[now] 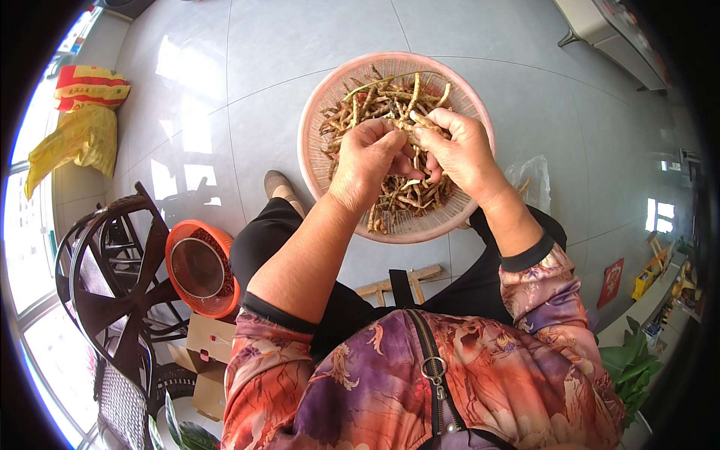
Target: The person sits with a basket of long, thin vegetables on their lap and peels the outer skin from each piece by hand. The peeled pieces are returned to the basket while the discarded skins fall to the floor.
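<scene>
Dried bean pods (365, 101) lie heaped in a round pink plastic basket (309, 121) before me, between my knees. Above the heap, my right hand (464, 152) grips a tan bean pod (423, 120) between thumb and fingers, its pale end pointing left. Close beside it, my left hand (368, 152) has thumb and forefinger pinched at a pod near the right fingertips. Whether both hands hold the same pod is hard to tell, since the fingers cover part of it. A long thin stem (388, 79) crosses the far side of the heap.
By my left knee stands an orange plastic basket (229, 242) with reddish beans and a round sieve (197, 267). A dark chair (121, 281) and cardboard box (208, 343) are nearby. Yellow sacks (90, 132) lie far left. A clear plastic bag (534, 177) sits right of the pink basket.
</scene>
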A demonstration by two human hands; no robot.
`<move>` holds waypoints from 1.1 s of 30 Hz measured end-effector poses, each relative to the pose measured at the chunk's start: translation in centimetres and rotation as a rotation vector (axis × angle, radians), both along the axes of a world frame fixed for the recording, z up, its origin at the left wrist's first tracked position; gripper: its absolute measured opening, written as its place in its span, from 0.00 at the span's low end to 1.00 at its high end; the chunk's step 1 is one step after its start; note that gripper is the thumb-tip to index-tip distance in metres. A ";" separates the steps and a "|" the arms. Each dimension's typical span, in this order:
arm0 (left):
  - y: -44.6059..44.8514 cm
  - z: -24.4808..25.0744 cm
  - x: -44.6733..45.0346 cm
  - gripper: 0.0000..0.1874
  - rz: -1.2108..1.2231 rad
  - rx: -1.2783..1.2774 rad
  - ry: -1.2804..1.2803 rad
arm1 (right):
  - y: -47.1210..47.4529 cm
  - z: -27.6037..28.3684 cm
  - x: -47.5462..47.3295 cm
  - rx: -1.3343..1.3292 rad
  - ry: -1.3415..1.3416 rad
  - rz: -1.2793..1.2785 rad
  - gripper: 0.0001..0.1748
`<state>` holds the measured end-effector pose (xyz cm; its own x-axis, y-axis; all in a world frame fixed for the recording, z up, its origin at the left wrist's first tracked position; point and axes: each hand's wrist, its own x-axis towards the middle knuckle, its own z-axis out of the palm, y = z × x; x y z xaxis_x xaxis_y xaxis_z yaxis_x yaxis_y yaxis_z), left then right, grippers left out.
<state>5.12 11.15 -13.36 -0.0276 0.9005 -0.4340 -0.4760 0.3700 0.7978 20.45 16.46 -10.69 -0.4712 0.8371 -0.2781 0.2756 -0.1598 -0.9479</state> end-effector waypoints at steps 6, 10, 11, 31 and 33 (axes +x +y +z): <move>-0.1 0.4 -0.3 0.08 0.044 0.022 -0.061 | -0.1 -0.4 0.0 0.521 -0.109 0.054 0.04; -0.3 0.8 -0.3 0.08 0.007 0.025 -0.001 | 0.0 0.1 0.3 0.659 -0.183 0.151 0.06; -0.4 0.7 -0.4 0.08 -0.017 0.036 0.027 | 0.0 0.3 0.4 0.647 -0.178 0.162 0.06; -0.2 0.3 -0.1 0.07 0.033 0.033 -0.168 | 0.2 -0.2 -0.1 -0.099 0.105 -0.028 0.10; -0.3 0.0 -0.1 0.08 0.036 0.032 -0.137 | 0.0 0.0 -0.2 -0.082 0.067 -0.021 0.10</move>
